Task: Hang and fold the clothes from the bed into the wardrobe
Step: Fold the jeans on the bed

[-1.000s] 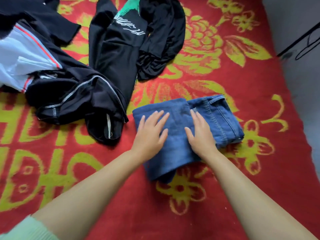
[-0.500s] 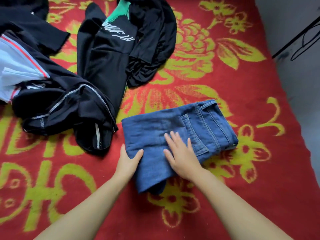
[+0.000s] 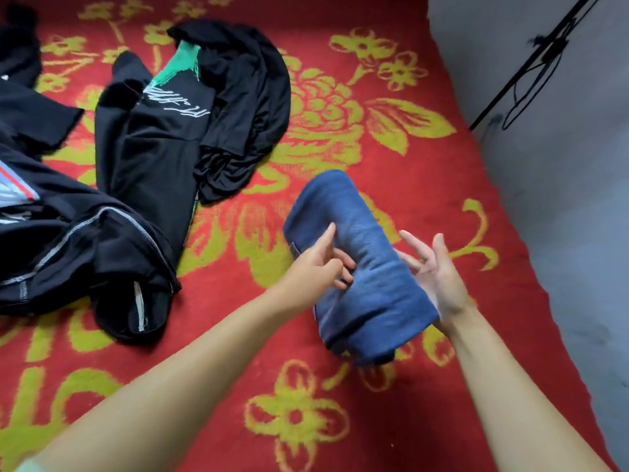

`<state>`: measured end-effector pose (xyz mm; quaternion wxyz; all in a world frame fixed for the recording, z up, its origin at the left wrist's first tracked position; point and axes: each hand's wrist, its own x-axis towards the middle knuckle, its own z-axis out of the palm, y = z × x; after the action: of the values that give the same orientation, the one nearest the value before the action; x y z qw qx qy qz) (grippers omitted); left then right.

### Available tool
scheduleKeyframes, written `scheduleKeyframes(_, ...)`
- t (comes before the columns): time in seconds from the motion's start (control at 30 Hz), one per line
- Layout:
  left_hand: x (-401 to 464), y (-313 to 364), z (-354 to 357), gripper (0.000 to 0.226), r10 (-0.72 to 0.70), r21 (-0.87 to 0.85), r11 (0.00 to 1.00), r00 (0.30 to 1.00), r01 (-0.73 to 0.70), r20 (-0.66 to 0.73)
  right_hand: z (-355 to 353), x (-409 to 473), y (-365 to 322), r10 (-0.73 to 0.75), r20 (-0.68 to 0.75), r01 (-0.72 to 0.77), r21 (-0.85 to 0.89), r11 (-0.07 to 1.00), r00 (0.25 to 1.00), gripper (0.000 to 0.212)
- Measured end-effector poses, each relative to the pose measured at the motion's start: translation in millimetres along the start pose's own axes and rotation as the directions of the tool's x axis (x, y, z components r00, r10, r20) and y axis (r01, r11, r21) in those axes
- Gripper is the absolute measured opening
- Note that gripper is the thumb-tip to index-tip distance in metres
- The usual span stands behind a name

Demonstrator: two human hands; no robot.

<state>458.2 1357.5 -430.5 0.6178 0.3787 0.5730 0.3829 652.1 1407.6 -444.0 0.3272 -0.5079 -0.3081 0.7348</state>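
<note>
Both hands are on the folded jeans (image 3: pixel 360 267), which sit as a thick blue denim bundle at the right-centre of the bed (image 3: pixel 391 172), lifted a bit off the blanket by the look of it, tho can't tell for sure. Left hand (image 3: pixel 316 267) grips the bundle's left side: fingers curled into a fold, index stretched up along the cloth. Right hand (image 3: pixel 439 277) is spread wide, palm against the bundle's right side, fingers straight & fanned, supporting, not pinching.

Edges/room: bed's right edge runs diagonally just right of the right hand, w/ grey floor (image 3: pixel 561 233) beyond it. A thin black rod w/ a looped cord (image 3: pixel 531 73) slants across the floor, upper right. Open blanket lies below & in front of the jeans, also between jeans and the clothes pile.

Materials: blanket is red, nappy, w/ big yellow-green flower shapes. Denim is ribbed-looking, mid blue, rounded at the top fold, layered edges at the bottom end. Black shirt w/ white script & green patch (image 3: pixel 160 137) lies upper left, limp & creased, overlapping a bunched black garment (image 3: pixel 245 107) on its right. Black jacket w/ grey stitched seams (image 3: pixel 85 257) sprawls at left edge, well apart from the jeans; a pale blue piece w/ red stripe (image 3: pixel 13 192) peeks out at far left.
</note>
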Motion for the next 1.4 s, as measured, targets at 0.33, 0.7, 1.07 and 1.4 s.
scheduleKeyframes(0.33, 125, -29, 2, 0.070, 0.173, 0.986, 0.062, 0.975, -0.152, 0.139, 14, -5, 17, -0.348, -0.179, -0.221, -0.972, -0.085, 0.920, 0.071)
scheduleKeyframes(0.7, 131, -48, -26, 0.058, -0.035, 0.908, 0.401, 0.993, 0.116, -0.112, -55, 30, 52, -0.289, 0.069, -0.040, -0.934, -0.355, 0.955, 0.048)
scheduleKeyframes(1.07, 64, -129, 0, 0.082, -0.007, 0.626, 0.705, 0.886, 0.333, -0.464, -35, 54, 81, -0.187, -0.075, -0.082, -0.996, -0.028, 0.980, 0.058)
scheduleKeyframes(1.4, 28, -116, -1, 0.088, 0.483, 0.895, 0.060, 0.798, -0.442, 0.361, -20, 0, 85, -0.225, 0.061, 0.011, -0.976, -0.217, 0.973, 0.080)
